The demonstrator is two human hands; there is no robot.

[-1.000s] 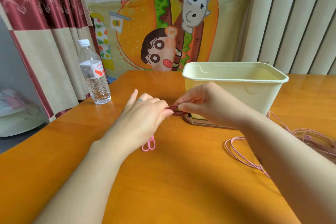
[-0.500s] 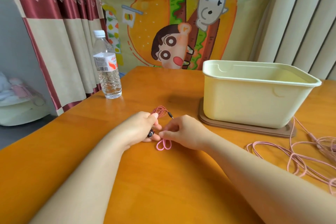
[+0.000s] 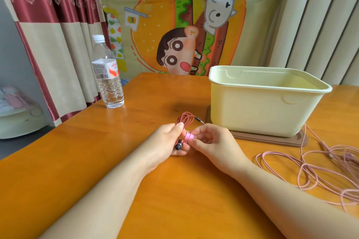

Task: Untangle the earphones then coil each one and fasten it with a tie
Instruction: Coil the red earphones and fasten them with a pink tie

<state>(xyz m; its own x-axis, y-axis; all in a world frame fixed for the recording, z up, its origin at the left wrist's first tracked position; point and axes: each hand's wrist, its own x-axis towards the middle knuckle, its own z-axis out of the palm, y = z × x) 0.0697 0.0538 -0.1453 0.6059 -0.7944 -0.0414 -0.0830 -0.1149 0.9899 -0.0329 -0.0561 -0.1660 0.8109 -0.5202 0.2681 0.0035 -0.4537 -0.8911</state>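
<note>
An orange wooden table (image 3: 174, 190) stands before a cartoon cloth (image 3: 184, 35) and a red curtain (image 3: 48, 6), with a bottle (image 3: 108, 83) at its left edge and a cream tub (image 3: 262, 106) to the right. The red earphones (image 3: 185, 119) are bunched in a small coil at mid-table. The left hand (image 3: 167, 141) grips them with the fingers curled and the thumb pressed over the strands, the dark buds (image 3: 178, 146) poking out below and the plug (image 3: 200, 120) sticking out toward the tub. The right hand (image 3: 211, 141) pinches the pink tie (image 3: 189, 136) between thumb and forefinger, right against the coil. Both forearms lie low over the table and meet at the bundle. The cord looks light, limp and springy, likely to uncoil if released, so the hold belongs at the coil's waist, where the tie should wrap. The pink earphones (image 3: 310, 170) sprawl loose at the right, not yet coiled.
</note>
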